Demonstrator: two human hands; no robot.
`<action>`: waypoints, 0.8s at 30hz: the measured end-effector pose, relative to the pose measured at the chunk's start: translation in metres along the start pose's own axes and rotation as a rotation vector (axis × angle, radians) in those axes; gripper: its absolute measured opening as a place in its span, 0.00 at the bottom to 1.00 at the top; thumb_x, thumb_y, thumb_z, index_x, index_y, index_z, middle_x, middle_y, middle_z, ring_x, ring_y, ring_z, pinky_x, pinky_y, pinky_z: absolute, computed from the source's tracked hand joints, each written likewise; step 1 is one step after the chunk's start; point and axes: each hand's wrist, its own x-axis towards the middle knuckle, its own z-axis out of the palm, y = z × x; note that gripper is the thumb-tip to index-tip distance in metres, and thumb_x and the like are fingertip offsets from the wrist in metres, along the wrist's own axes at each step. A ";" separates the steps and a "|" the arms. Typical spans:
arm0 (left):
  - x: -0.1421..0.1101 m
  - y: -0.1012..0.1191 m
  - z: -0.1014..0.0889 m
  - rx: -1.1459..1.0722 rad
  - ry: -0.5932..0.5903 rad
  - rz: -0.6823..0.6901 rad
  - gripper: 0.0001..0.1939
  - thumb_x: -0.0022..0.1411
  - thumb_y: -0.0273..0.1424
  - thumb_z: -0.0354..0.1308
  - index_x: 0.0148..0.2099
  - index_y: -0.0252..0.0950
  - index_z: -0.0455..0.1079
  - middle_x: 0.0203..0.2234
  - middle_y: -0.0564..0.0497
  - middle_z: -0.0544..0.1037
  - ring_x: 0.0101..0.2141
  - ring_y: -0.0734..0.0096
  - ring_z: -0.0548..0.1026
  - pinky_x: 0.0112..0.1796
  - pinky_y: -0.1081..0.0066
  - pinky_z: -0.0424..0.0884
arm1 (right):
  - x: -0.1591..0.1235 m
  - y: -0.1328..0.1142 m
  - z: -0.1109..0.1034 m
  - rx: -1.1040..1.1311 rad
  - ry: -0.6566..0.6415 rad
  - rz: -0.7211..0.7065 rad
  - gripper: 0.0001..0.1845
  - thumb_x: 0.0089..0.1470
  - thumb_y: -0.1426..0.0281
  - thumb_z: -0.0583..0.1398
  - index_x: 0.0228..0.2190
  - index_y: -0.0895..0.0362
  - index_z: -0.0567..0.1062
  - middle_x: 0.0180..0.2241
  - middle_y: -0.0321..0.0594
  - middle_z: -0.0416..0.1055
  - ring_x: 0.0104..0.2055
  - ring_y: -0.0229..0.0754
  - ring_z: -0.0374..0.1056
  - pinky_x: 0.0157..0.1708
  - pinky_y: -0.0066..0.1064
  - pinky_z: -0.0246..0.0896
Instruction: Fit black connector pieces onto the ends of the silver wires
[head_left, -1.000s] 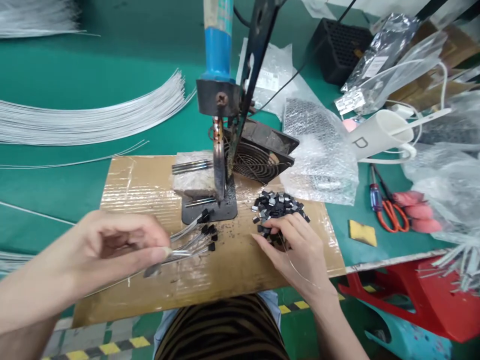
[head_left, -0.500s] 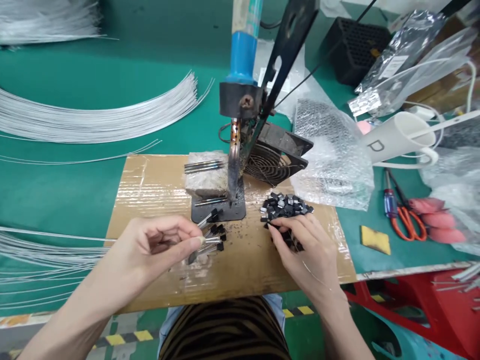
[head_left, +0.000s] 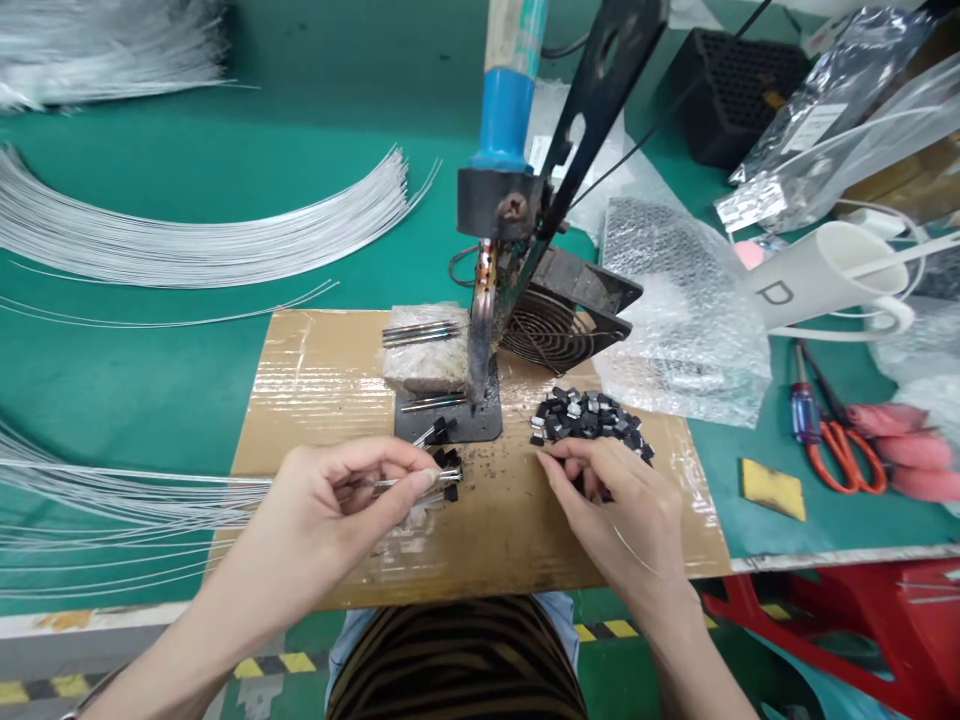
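My left hand (head_left: 360, 500) pinches a white wire (head_left: 225, 482) between thumb and index finger, with a bright metal end (head_left: 450, 475) just past the fingertips. Beneath it lie several wires with small black connectors (head_left: 442, 432) on their ends. My right hand (head_left: 619, 500) is closed beside the pile of small black and silver connectors (head_left: 589, 412), thumb and index fingertips together. A thin, curved wire (head_left: 631, 545), looking like solder, runs out across this hand. Whether a connector is also in its fingertips I cannot tell. The soldering iron (head_left: 481, 340) points downward in its stand between both hands.
A fan (head_left: 551, 325) stands behind the iron, beside a pale block (head_left: 426, 365) with metal rods on it. Wire bundles (head_left: 225, 240) lie left. Right are bubble wrap (head_left: 682, 320), a white mug (head_left: 817, 275), orange-handled scissors (head_left: 840, 455) and a yellow sponge (head_left: 772, 488). Cardboard (head_left: 525, 550) covers the bench front.
The view has shifted slightly, moving the scene rightward. My left hand has moved a little right with its wire. My right fingertips have drawn slightly left and off the connector pile.
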 end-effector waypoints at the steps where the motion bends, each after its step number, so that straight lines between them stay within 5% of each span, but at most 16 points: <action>1: 0.000 0.000 0.001 -0.006 0.016 -0.001 0.08 0.61 0.39 0.68 0.34 0.41 0.84 0.29 0.51 0.86 0.26 0.74 0.77 0.27 0.80 0.70 | -0.002 -0.001 0.001 0.029 -0.008 0.041 0.03 0.63 0.75 0.68 0.38 0.56 0.80 0.25 0.29 0.71 0.25 0.34 0.67 0.31 0.27 0.66; 10: -0.004 0.003 0.006 0.128 0.047 0.071 0.09 0.63 0.38 0.66 0.34 0.40 0.82 0.25 0.51 0.83 0.24 0.73 0.75 0.25 0.78 0.69 | -0.005 -0.009 0.008 -0.009 -0.092 -0.034 0.03 0.66 0.74 0.65 0.37 0.57 0.80 0.30 0.36 0.76 0.31 0.39 0.74 0.33 0.31 0.69; 18: -0.005 0.005 0.008 0.089 0.008 0.041 0.10 0.64 0.39 0.66 0.34 0.39 0.82 0.25 0.51 0.82 0.23 0.74 0.71 0.23 0.77 0.65 | 0.002 -0.002 0.007 -0.049 0.021 -0.029 0.04 0.66 0.74 0.65 0.43 0.57 0.80 0.34 0.39 0.77 0.35 0.41 0.74 0.38 0.33 0.72; 24: -0.004 0.000 0.011 -0.005 0.028 0.000 0.09 0.63 0.38 0.67 0.34 0.39 0.82 0.27 0.51 0.83 0.24 0.75 0.72 0.24 0.78 0.66 | 0.010 0.002 0.014 -0.145 -0.013 -0.112 0.03 0.67 0.75 0.63 0.42 0.60 0.78 0.34 0.43 0.77 0.37 0.47 0.70 0.39 0.39 0.69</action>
